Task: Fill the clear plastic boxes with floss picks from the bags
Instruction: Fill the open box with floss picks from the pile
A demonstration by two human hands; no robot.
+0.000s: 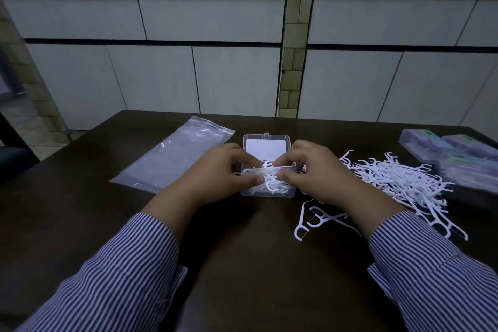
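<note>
Risk: the bundle of floss picks was held over the open clear plastic box; I judged that tangled picks could hook on each other and fall on the bench beside the box.
Cause: the box was small and light, so a push could shift it.
Left hand: fingers curled, pinching one end of the bundle.
Right hand: fingers curled, pinching the other end.
Loose picks: a pile lay right of the box.
Empty bag: flat, left of the box.
Filled boxes: stacked at the far right.
</note>
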